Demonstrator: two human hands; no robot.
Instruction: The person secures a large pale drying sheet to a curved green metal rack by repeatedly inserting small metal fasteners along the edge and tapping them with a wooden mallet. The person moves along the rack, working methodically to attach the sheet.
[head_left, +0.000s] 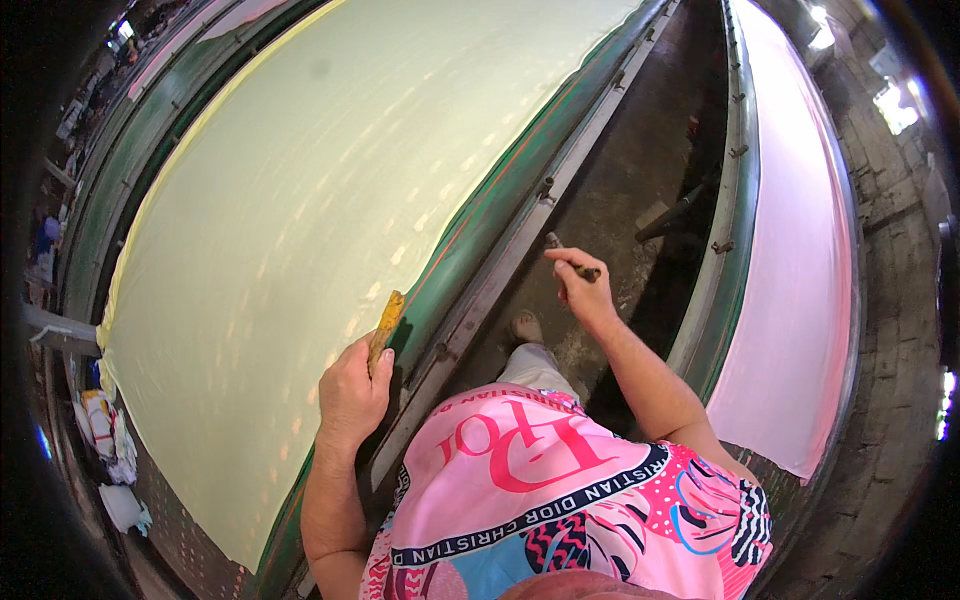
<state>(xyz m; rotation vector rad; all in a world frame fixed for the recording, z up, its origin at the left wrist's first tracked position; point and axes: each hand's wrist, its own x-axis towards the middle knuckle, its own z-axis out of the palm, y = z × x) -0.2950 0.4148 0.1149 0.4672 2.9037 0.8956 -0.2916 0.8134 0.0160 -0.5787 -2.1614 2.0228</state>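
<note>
My left hand (356, 392) is closed around a flat yellow-stained strip (388, 322), which looks like a worn wooden stick. It sits over the near right border of a long pale yellow-green cloth (300, 200) spread flat on a green-edged table (478, 215). Over the aisle, my right hand (585, 288) grips a short, dark, slim-handled tool (588, 273). The tool's narrow end sticks out past my fingers towards the table, and I cannot make out whether it is a brush. It is apart from the cloth.
A metal rail (480, 295) with small bolts runs along the table's right side. Across the dark aisle floor (640, 150) another long table carries a pink cloth (785, 250). White bundles (105, 430) lie at the far left. My shoe (525, 327) shows below.
</note>
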